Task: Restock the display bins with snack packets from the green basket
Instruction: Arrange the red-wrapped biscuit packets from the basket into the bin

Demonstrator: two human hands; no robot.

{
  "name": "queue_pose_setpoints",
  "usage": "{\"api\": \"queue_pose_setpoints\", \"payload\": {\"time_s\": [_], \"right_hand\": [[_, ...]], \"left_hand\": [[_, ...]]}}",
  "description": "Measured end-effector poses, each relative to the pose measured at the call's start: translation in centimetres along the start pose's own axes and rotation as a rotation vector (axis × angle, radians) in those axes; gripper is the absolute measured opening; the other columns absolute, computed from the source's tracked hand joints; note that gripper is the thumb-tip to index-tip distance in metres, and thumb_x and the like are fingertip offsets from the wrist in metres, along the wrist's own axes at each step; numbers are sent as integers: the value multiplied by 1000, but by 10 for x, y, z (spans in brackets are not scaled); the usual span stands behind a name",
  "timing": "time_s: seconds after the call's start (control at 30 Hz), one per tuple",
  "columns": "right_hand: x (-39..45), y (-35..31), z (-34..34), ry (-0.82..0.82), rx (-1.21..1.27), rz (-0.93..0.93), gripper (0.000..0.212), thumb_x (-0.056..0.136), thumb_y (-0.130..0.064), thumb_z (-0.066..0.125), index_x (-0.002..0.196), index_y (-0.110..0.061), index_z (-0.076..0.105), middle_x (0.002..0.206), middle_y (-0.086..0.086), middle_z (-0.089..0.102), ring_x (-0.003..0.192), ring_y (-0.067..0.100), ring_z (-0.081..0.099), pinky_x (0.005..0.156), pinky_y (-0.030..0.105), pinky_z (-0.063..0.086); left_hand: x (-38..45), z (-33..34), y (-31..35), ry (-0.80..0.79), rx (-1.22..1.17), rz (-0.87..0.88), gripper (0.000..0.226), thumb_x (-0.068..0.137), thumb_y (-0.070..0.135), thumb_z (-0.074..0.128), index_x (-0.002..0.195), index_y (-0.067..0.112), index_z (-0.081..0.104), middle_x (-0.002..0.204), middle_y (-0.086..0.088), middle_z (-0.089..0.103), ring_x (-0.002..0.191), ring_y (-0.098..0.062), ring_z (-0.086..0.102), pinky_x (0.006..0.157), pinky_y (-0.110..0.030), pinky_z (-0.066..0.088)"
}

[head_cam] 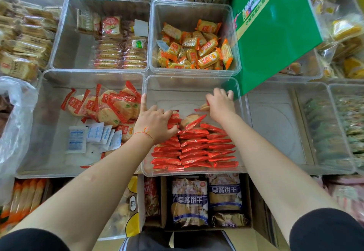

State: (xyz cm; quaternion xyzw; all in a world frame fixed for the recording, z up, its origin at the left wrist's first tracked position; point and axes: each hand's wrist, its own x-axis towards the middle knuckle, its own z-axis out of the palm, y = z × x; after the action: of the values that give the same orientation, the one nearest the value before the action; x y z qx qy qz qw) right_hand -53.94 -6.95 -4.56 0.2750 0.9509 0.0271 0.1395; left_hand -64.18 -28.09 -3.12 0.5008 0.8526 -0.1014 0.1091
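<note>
Snack packets [194, 148] in red wrappers stand on edge in tight rows along the near half of the clear centre bin [239, 101]; print on them too small to read. Left hand [155, 121] lies on the far end of the rows, fingers curled over the packet tops, index finger straight and resting against the bin's left wall; a thin orange thread circles the wrist. Right hand [221, 106] reaches deeper into the same bin, fingers curled round a round cracker packet [204, 107] with red ends; only part of it shows. Another loose cracker packet [192, 121] lies tilted between the two hands.

Green carton [275, 34] tilts over the bin's far right corner, Chinese print along its edge, not legible. Left neighbour bin [47, 112] holds red-striped round cracker packs [110, 107] and small white sachets [94, 136] with blue print. Far bin [155, 34] holds orange-and-yellow packets [197, 49]. Below the bins, an open cardboard box [249, 201] holds blue-labelled bags [190, 201] reading 早餐饼干.
</note>
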Motion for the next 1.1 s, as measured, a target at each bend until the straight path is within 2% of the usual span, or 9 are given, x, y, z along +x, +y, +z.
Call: {"api": "queue_pose_setpoints", "payload": {"time_s": [0.07,0.33,0.4,0.5,0.6,0.77,0.87,0.93,1.1], "right_hand": [[-11,2,-5,-11,-52,-73,27,91,-7,61,118,-12,60,120,9,54,117,28,49,101,42,37],[-36,-9,-23,-571,-79,-70,29,93,-13,52,120,-12,62,117,9,60,111,29,55,99,42,43],[-30,-8,-33,-556,76,-20,27,91,-17,53,115,-8,62,113,12,57,103,29,56,94,41,48],[-18,-17,-34,-353,267,-36,53,89,-24,58,139,-11,48,138,13,48,125,33,48,100,43,47],[-11,-36,-23,-486,367,-117,73,83,-17,64,150,-26,37,148,8,43,130,30,47,98,38,47],[-8,-50,-18,-585,328,-146,61,85,-10,62,142,-25,51,140,4,55,125,25,53,100,33,47],[-13,-51,-20,-570,284,-127,41,85,-30,56,125,-30,66,127,1,65,117,24,58,101,39,47],[-19,-52,-19,-596,232,-116,48,76,-46,46,118,-37,66,124,-2,65,119,26,56,105,50,41],[-21,-52,-11,-625,208,-64,59,70,-49,36,123,-42,60,131,-3,61,128,28,48,106,58,35]], "left_hand": [[-1,-1,0,-1,2,-2,70,85,69,16,118,28,61,95,6,70,102,-21,61,114,-65,-12],[-2,-2,0,-1,7,-4,77,83,71,8,120,29,61,94,6,70,103,-21,62,114,-65,-12],[-1,-1,-1,-2,11,-3,76,83,70,9,119,28,61,94,5,70,103,-21,61,114,-65,-12],[-1,-1,0,-3,16,-5,77,82,69,8,115,26,62,94,4,70,102,-22,61,114,-66,-11],[-1,0,0,-1,21,-13,74,82,68,11,113,25,63,94,3,71,101,-23,61,114,-65,-8],[1,2,0,-8,13,-15,67,83,64,19,117,25,63,96,2,71,102,-23,60,114,-65,-12],[1,2,0,-12,17,-14,65,84,63,23,118,25,63,96,2,71,102,-23,61,114,-65,-12],[2,2,0,-8,19,-12,65,84,63,23,118,25,63,97,2,71,103,-23,60,114,-65,-13],[1,2,-1,-12,7,-10,68,83,64,20,124,25,59,101,2,71,106,-23,60,113,-64,-14]]}}
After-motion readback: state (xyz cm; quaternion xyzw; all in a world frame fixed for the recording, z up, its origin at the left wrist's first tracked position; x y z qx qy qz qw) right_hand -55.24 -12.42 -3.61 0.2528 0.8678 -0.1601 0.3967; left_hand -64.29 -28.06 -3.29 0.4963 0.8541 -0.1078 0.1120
